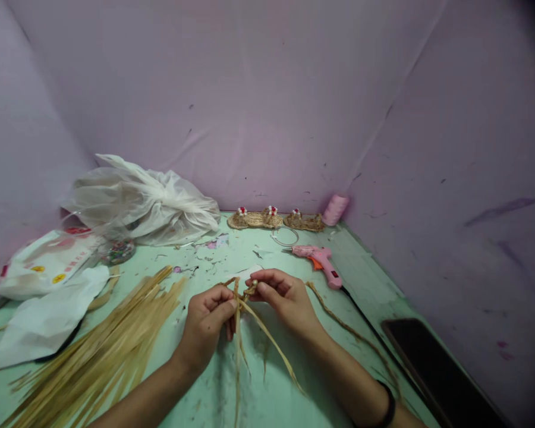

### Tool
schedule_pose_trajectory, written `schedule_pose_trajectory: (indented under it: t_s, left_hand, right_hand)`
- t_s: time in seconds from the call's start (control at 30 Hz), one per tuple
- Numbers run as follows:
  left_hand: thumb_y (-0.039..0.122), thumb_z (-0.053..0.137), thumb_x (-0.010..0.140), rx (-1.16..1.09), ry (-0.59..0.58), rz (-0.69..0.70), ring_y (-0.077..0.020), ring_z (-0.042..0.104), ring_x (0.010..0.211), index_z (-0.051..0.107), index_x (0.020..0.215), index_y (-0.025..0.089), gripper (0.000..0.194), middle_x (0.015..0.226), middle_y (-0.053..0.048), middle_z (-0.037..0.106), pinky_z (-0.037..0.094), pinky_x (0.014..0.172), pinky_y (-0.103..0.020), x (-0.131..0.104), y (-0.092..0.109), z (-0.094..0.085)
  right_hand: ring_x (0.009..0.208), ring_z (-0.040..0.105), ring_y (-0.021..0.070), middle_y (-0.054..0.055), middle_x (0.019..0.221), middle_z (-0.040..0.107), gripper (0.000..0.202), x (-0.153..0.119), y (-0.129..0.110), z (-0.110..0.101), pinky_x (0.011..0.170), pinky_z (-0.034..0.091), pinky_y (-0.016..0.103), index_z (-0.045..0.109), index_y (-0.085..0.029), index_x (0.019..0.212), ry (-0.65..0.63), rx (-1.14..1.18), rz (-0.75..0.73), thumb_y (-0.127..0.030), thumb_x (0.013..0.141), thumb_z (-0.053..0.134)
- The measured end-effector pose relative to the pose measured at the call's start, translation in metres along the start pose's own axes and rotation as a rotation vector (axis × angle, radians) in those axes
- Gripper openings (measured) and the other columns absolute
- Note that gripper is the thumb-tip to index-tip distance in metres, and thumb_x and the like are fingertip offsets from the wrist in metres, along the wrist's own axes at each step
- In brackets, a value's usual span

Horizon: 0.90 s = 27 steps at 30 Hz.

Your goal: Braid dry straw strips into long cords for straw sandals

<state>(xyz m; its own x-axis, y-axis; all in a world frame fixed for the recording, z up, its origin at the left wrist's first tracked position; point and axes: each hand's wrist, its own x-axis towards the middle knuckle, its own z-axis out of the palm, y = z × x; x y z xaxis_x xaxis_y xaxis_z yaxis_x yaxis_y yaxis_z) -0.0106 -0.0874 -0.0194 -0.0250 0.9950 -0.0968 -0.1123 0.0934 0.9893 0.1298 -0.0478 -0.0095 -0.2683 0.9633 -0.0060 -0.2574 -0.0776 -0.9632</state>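
Note:
Near the middle of the table, my left hand point(211, 321) pinches a small piece of woven straw point(237, 297) between thumb and fingers. My right hand point(282, 295) is closed on the other side of the same piece, at a knotted part with what looks like a small pale bead point(254, 284). Long loose straw strips point(274, 345) hang from the piece toward the front edge. The fingers hide much of its shape. To the left of my left hand lies a large bundle of dried straw strips point(111, 339).
Behind my hands lie a pink glue gun point(314, 257), a wire ring point(285, 236), woven slippers point(254, 220) with red-and-white decorations and a pink thread spool point(336, 209). White plastic bags point(151, 202) stand back left. A twisted straw cord point(343, 330) and a dark phone-like slab point(437, 362) lie right.

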Motion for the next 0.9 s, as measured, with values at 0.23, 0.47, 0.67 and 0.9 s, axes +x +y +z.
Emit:
schedule_pose_trajectory:
  t_s: [0.23, 0.47, 0.67, 0.9]
  left_hand:
    - [0.029, 0.055, 0.067, 0.067, 0.020, 0.020, -0.0072, 0.040, 0.034, 0.048, 0.056, 0.015, 0.020, 0.039, 0.004, 0.046, 0.030, 0.036, -0.019, -0.001, 0.000, 0.002]
    - [0.027, 0.055, 0.067, 0.014, 0.032, 0.046, -0.0062, 0.039, 0.033, 0.048, 0.055, 0.015, 0.018, 0.039, 0.005, 0.044, 0.028, 0.036, -0.018, -0.004, -0.004, 0.001]
    - [0.027, 0.053, 0.067, 0.083, 0.053, 0.033, -0.0064, 0.036, 0.032, 0.049, 0.056, 0.015, 0.016, 0.037, 0.005, 0.044, 0.026, 0.036, -0.019, -0.005, 0.000, 0.001]
    - [0.023, 0.050, 0.068, 0.416, 0.239, 0.215, -0.0099, 0.050, 0.057, 0.051, 0.059, 0.016, 0.011, 0.077, -0.002, 0.060, 0.036, 0.050, -0.020, 0.001, 0.003, -0.002]
  right_hand:
    - [0.053, 0.057, 0.0104, 0.001, 0.058, 0.062, 0.016, 0.000, -0.002, 0.000, 0.056, 0.047, 0.024, 0.063, -0.014, 0.065, -0.019, -0.056, 0.031, -0.028, 0.059, 0.068]
    - [0.049, 0.051, 0.0091, 0.001, 0.059, 0.060, 0.009, -0.003, 0.000, 0.003, 0.048, 0.043, 0.021, 0.067, -0.015, 0.067, -0.011, -0.217, -0.005, -0.021, 0.062, 0.062]
    - [0.055, 0.051, 0.0105, 0.002, 0.068, 0.055, 0.018, -0.001, 0.011, -0.002, 0.050, 0.044, 0.022, 0.069, -0.018, 0.079, -0.015, -0.355, -0.152, -0.019, 0.066, 0.056]
    - [0.048, 0.046, 0.0084, -0.003, 0.058, 0.051, 0.030, -0.005, 0.015, 0.004, 0.046, 0.038, 0.020, 0.059, -0.016, 0.098, 0.084, -0.469, -0.152, -0.018, 0.069, 0.053]
